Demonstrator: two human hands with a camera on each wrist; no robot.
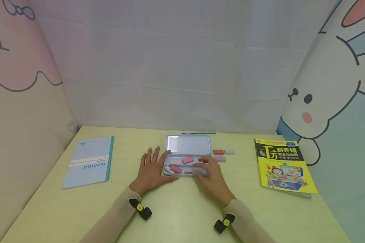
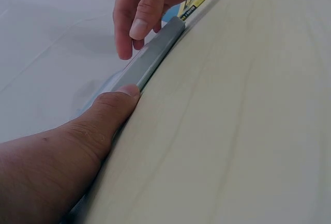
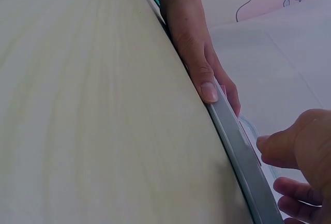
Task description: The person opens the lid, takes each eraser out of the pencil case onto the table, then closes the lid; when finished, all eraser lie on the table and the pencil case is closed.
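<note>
A pale pencil case (image 1: 188, 144) lies on the table with its lid folded back. Inside are several erasers: a bright pink eraser (image 1: 187, 160), a light pink eraser (image 1: 175, 162), a dark pink eraser (image 1: 175, 169) and a white eraser (image 1: 168, 169). My left hand (image 1: 150, 173) spans the case's left end with fingers spread, thumb pressing the front wall (image 2: 155, 56). Over the right half of the case hovers my right hand (image 1: 213, 179), fingers loosely bent. The right wrist view shows a gap between its thumb (image 3: 279, 149) and fingers, nothing held.
Right of the case lie a red eraser (image 1: 218, 152), a light blue eraser (image 1: 229, 152) and a purple eraser (image 1: 220, 158). A thin dark pencil-like stick (image 1: 197, 133) is behind the lid. A notebook (image 1: 89, 162) sits at left, a yellow book (image 1: 284, 168) at right.
</note>
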